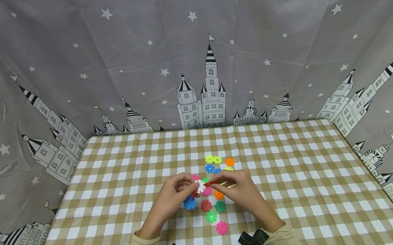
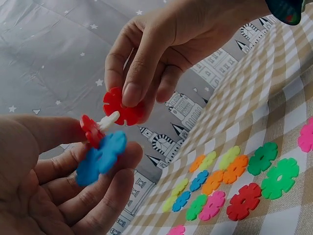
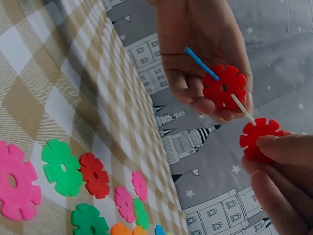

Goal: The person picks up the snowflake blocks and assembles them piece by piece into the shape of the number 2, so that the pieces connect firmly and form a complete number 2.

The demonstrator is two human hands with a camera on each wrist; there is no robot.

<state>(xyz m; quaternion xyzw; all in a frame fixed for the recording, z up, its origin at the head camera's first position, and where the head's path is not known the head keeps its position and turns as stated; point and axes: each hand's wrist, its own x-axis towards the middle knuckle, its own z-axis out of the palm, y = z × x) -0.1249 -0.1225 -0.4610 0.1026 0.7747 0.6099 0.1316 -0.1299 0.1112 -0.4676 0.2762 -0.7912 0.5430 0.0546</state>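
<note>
Joining looks part done: left hand grips an interlocked blue-red-white disc chain above mid-bench, right hand pinches a red disc at its white end, seating unclear, loose slotted discs unjoined below, most room toward left and right edges.

"What sort of place is it?"
"A curtained-off nook, I'd say, done up like a child's play corner; home or studio, I can't tell."
"What shows it?"
"Grey fabric hangs from nine o'clock through twelve to three, printed with white stars and, at twelve, a castle."
"And at six?"
"A counter under a brown-and-white checked cloth, bearing bright flower-shaped discs."
</note>
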